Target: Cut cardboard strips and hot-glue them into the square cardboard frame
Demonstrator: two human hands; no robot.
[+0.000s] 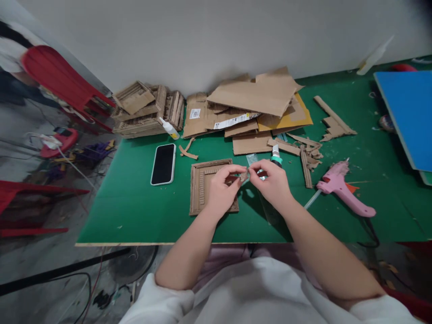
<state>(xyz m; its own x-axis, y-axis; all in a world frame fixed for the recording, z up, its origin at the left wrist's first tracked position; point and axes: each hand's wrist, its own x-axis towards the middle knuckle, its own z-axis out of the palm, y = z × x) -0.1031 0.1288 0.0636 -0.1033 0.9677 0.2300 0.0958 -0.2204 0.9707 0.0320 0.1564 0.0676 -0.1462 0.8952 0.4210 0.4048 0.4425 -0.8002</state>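
My left hand (225, 185) is closed in a pinch on a small cardboard piece (244, 176), above the right side of a square cardboard frame (197, 180). Strips with a ridged edge line the inside of that frame. Fingertips of my right hand (270, 180) meet the left ones at the same piece, pinched together; what exactly they grip is too small to make out. Just beyond my right hand, a utility knife (276, 154) with a teal collar lies partly hidden. A clear plastic ruler (251, 158) shows behind my fingers.
A phone (163, 164) and a small glue bottle (169, 128) lie left. Stacked cardboard frames (145, 110) and cardboard sheets (253, 96) line the wall. On the right are cardboard scraps (312, 150), a pink glue gun (344, 189) and a blue board (408, 117).
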